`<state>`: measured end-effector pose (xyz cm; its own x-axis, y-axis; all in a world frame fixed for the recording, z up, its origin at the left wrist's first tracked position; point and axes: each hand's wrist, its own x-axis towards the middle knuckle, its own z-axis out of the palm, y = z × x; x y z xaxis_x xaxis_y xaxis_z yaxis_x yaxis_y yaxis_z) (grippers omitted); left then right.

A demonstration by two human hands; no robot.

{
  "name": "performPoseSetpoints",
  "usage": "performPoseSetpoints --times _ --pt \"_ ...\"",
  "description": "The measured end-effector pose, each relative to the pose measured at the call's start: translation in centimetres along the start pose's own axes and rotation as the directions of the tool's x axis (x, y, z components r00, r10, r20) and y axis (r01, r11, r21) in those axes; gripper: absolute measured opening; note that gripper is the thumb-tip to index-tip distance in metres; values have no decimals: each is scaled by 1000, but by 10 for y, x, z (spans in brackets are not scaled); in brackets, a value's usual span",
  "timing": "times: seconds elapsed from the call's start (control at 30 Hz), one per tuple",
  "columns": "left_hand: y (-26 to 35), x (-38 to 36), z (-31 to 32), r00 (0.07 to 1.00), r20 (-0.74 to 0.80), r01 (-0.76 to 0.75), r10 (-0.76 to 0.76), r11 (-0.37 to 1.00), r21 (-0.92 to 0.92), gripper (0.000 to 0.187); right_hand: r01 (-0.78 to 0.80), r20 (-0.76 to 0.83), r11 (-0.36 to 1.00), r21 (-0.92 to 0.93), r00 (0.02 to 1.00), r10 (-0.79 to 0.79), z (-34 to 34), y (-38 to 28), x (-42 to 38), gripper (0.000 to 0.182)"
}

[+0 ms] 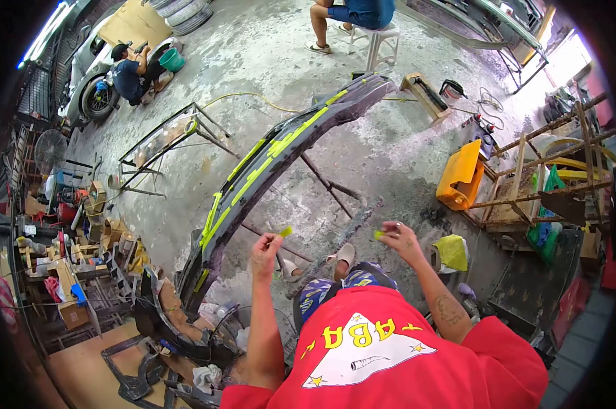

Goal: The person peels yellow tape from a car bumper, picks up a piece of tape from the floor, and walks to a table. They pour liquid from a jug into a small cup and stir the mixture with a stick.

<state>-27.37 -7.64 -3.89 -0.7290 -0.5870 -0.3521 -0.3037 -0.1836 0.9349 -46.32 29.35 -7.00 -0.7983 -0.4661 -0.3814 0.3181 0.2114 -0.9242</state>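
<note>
A long dark bumper [274, 160] lies across a metal stand [328, 183] in the middle of the workshop, just ahead of the person and to their left, with bright yellow-green strips [280, 146] running along its length. Neither hand touches it. The left hand [263, 253] has its grip closed on a small yellow-green piece [285, 232] between thumb and fingers, near the bumper's inner edge. The right hand [399, 242], well apart from the left, pinches a smaller yellow-green bit [378, 235]. A drawing marks the right forearm [449, 310]. From here, the red shirt [417, 347] shows a white triangle [362, 351] with stars, and yellow capitals [360, 333] upside down; I make out an A and a B, but cannot be sure of the whole word. No brand is readable on the bumper. Beyond it, a crouching person [132, 76] is beside a car wheel [99, 101], near a green bucket [172, 60], while another person [366, 12] sits on a white stool [374, 39]. A yellow hose [253, 96] crosses the stained concrete floor [250, 65]. To the right, an orange panel [458, 178] leans by a rusty frame [519, 202]; to the left are crowded parts and boxes [72, 300].
</note>
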Motion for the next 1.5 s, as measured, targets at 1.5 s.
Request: performPoseSetpoints --times 1.5 --pt "-11 -333 64 639 -769 -454 7 810 -370 26 60 961 990 -128 254 109 247 -95 -135 7"
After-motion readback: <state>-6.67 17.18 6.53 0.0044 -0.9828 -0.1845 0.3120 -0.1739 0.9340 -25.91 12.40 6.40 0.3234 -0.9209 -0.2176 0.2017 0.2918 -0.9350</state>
